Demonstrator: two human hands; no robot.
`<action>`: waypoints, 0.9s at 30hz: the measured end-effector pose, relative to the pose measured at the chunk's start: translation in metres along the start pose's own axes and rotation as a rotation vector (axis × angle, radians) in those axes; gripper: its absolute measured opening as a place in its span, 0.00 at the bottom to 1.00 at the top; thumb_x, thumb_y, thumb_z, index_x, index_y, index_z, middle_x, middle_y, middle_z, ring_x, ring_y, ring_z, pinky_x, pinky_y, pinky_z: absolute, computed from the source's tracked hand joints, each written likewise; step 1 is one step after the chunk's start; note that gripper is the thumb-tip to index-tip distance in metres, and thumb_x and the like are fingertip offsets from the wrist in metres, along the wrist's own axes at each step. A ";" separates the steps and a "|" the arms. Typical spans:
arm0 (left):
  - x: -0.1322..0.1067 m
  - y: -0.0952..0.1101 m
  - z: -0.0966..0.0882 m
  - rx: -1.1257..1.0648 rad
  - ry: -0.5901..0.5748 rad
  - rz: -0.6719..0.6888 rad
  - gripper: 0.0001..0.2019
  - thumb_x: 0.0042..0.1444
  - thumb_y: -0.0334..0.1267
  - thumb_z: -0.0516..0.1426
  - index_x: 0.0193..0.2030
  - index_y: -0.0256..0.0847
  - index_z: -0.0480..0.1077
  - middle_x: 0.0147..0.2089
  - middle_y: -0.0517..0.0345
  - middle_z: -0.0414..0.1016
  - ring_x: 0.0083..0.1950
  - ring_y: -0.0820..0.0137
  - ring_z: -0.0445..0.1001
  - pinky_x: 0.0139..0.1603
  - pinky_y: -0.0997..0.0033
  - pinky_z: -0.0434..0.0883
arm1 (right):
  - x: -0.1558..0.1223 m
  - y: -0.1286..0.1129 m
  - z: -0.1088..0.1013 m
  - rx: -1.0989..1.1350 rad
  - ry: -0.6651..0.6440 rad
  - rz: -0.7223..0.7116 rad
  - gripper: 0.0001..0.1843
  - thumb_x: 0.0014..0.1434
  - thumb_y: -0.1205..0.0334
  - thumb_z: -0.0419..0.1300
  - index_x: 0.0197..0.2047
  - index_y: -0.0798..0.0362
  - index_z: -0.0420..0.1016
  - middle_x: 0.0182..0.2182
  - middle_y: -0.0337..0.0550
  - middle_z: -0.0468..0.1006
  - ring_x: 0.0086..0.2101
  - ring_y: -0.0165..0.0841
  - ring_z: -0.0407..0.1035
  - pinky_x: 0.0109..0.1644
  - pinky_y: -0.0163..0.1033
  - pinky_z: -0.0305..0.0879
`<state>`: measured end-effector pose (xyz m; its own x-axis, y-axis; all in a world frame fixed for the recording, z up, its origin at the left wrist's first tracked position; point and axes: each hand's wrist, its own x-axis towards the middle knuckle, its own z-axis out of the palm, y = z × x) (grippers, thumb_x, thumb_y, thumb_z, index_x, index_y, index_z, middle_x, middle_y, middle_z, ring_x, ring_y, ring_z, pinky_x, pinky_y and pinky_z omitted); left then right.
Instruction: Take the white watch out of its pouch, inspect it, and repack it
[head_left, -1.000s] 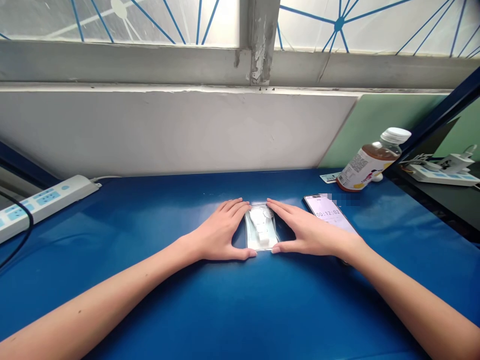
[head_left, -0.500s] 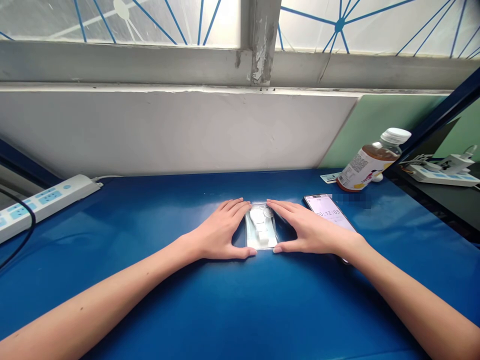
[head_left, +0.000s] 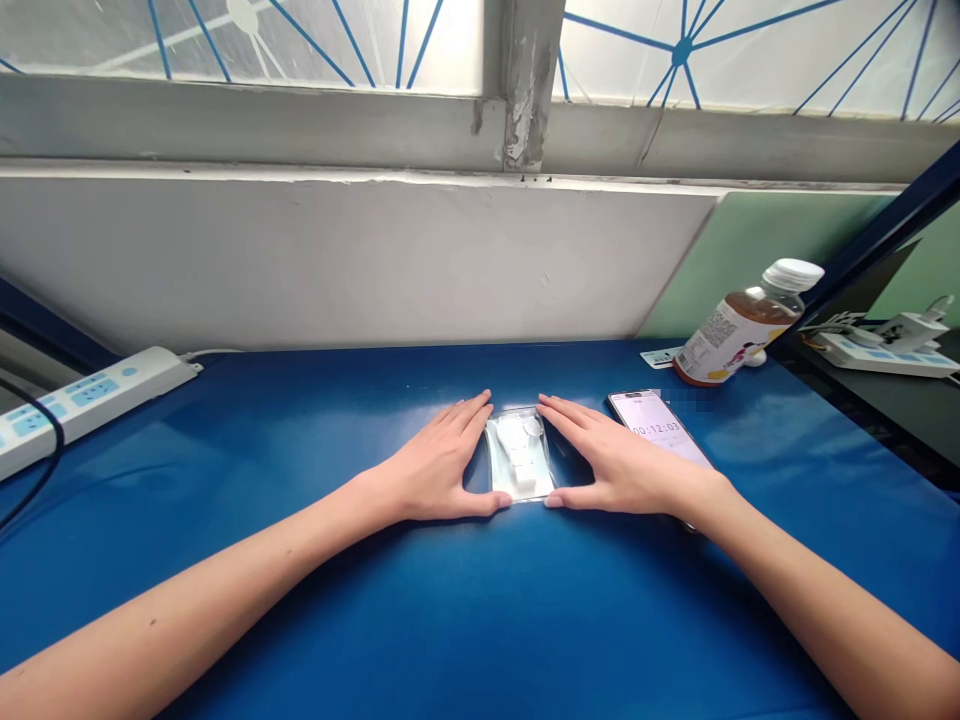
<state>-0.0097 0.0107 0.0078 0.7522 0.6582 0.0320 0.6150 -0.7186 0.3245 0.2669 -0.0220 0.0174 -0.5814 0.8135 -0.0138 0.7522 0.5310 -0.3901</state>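
Note:
A small clear plastic packet (head_left: 520, 455) with a white item inside lies flat on the blue table (head_left: 480, 620). What exactly the white item is, I cannot make out. My left hand (head_left: 446, 465) rests along the packet's left side, fingers stretched forward and thumb apart at its lower left corner. On the opposite side lies my right hand (head_left: 607, 460), likewise with fingers extended and the thumb tip by the lower right corner. Neither hand is closed around the packet. Under and behind my right wrist is a phone (head_left: 664, 425) showing a timer, partly covered.
A drink bottle (head_left: 739, 325) with a white cap stands at the back right, beside a small card (head_left: 658, 357). At the left edge lies a white power strip (head_left: 97, 400) with a black cable (head_left: 56, 440). Another power strip (head_left: 885, 355) sits far right. A wall (head_left: 337, 265) closes off the back.
The fingertips of both hands have drawn slightly away from the packet's upper edge, opening the gap between them a little. The packet stays in nearly the same place.

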 end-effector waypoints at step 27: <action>0.000 -0.002 0.005 0.013 0.043 0.005 0.31 0.66 0.43 0.48 0.71 0.29 0.47 0.74 0.37 0.44 0.75 0.53 0.42 0.73 0.51 0.50 | 0.008 -0.005 0.001 -0.233 0.202 -0.006 0.26 0.66 0.49 0.53 0.60 0.57 0.67 0.56 0.59 0.74 0.54 0.50 0.69 0.56 0.55 0.68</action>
<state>-0.0099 0.0112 0.0019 0.7448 0.6631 0.0745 0.6142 -0.7250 0.3118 0.2586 -0.0180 0.0183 -0.5301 0.8285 0.1806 0.8134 0.5570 -0.1676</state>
